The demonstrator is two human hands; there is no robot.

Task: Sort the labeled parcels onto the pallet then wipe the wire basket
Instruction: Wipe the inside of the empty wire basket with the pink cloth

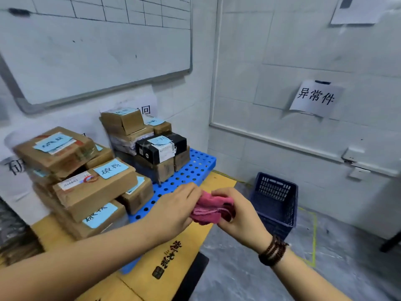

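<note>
While both hands work the rag, this is how things stand from where I'm watching.

Left hand [175, 210]: fingers closed on the near-left edge of the pink cloth [211, 210], pinching it.

Right hand [236, 216]: fingers curled round the cloth's other end, gripping it; a beaded bracelet [272, 250] sits on that wrist.

Cloth: bunched and folded between the two hands, held in the air above the yellow cardboard [173, 253], touching nothing else.

Parcels [93, 187]: two stacks with blue labels sit on the blue pallet [195, 168], one near and left, one further back against the wall. None are off the pallet that I can see, so the sorting looks finished.

Basket [275, 203]: dark blue, on the floor to the right by the wall, under the paper sign [315, 98]. It looks empty and stands well apart from the hands.

Step in hand: readying the cloth, I'd say, before wiping.

Risk, basket: it looks light, and a one-handed wipe could push it along the floor or tip it unless the other hand steadies it.

Risk, cloth: loose folds could snag in the mesh slots.

Risk, stacks: the near stack sits crooked, and an elbow swinging left could knock it.
</note>
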